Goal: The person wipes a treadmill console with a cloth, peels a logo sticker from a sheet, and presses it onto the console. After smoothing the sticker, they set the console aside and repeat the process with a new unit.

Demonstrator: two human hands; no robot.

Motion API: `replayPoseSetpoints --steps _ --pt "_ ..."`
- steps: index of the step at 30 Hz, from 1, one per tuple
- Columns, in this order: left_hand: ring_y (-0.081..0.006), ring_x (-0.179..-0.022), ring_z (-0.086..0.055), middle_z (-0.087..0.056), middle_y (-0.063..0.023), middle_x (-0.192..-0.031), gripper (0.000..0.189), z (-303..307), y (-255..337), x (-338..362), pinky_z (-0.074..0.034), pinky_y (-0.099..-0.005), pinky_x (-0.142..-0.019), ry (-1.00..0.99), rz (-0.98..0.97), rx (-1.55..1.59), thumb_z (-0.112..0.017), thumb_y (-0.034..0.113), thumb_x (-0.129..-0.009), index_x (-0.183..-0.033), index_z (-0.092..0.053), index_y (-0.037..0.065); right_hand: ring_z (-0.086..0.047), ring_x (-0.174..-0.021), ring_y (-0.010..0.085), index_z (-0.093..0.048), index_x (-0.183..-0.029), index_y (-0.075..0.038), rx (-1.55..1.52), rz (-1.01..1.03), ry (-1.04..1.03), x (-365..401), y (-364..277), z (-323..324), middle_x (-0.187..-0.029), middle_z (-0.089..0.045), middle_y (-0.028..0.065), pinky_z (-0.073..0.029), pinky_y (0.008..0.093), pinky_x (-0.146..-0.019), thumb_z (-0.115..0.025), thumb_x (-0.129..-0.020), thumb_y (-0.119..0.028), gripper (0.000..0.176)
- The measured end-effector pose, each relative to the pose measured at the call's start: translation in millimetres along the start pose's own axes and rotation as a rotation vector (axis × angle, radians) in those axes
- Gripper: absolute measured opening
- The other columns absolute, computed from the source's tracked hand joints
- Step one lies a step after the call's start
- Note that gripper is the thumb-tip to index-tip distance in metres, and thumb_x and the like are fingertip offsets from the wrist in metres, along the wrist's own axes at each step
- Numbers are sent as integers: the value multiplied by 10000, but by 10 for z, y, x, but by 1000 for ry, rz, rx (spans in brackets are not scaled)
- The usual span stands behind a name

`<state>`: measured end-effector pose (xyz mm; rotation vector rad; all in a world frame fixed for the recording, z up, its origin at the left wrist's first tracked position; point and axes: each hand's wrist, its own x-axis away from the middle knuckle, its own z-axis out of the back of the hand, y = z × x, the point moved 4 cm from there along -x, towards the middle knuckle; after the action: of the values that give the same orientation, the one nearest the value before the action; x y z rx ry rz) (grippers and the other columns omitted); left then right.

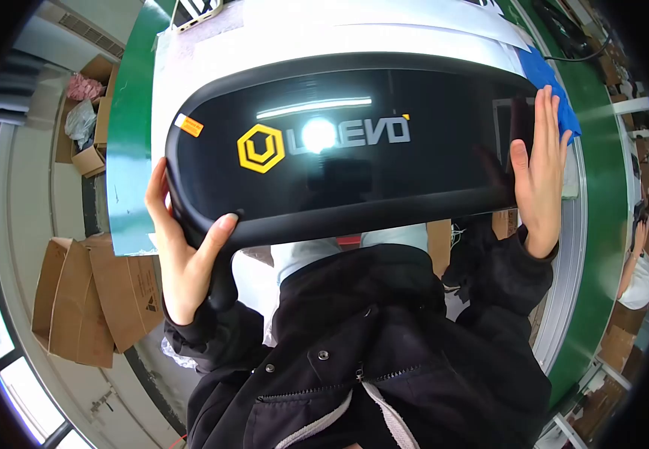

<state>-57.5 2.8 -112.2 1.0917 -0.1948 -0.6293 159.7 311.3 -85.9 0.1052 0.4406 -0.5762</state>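
A wide black console panel (444, 150) with rounded ends and a glossy face lies tilted before me, held between my two hands. Its face carries a yellow hexagon mark, grey lettering and lamp reflections. An orange-and-white sticker (189, 125) is on its upper left corner. My left hand (187, 251) grips the lower left end, thumb on the front rim and fingers round the side. At the other end, my right hand (540, 168) holds the panel's side, fingers stretched along the edge and thumb at the face. A rounded black part (223, 288) hangs below the left end.
White sheeting (302, 34) covers the green-edged table (131, 142) under the panel. Blue material (538, 71) lies by the right end. Open cardboard boxes (66, 299) stand on the floor at left. Another person's arm (637, 251) shows at far right.
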Motion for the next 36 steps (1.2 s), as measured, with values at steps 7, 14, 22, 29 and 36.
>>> replayPoseSetpoints --steps 7,14,22,29,36 --pt "-278 -1247 -282 -287 -184 -1340 815 -18 -9 0 -183 -365 -1042 5 47 7 -662 138 -680 -1358 -218 45 -193 -1320 347 -223 -1335 82 -27 12 -89 40 -150 -54 -1397 -217 256 -114 521 -1047 -513 -805 -509 845" --pt "-244 -1274 -252 -272 -176 -1367 534 -62 -27 -7 -138 -340 -1053 68 49 51 -388 245 -903 -1351 -227 3 -176 -1309 404 -280 -1301 115 -314 132 -164 -101 -1318 -155 -1375 -223 298 -108 548 -1044 -434 -808 -564 853" --pt "-241 -1269 -285 -311 -152 -1369 562 13 -198 4 -180 -336 -1052 117 112 208 -181 394 -937 -1331 -288 7 -176 -1317 365 -349 -1307 42 -162 425 -131 -207 -2989 -290 -1399 -275 178 -88 534 -1061 -365 -864 -405 629" --pt "-201 -1214 -335 -365 -133 -1310 463 13 -190 11 -219 -315 -1021 122 132 271 -326 295 -943 -1303 -329 4 -265 -1296 287 -442 -1238 36 -609 552 -17 -83 -2460 -311 -1330 -388 165 -135 439 -1082 -487 -832 -376 579" --pt "-191 -1196 -346 -372 -134 -1297 460 -8 -37 13 -219 -292 -1012 109 122 183 -414 220 -900 -1302 -335 11 -396 -1183 352 -492 -1225 -121 -167 -90 96 27 79 78 -1289 -414 192 -303 455 -977 -534 -846 -308 425"
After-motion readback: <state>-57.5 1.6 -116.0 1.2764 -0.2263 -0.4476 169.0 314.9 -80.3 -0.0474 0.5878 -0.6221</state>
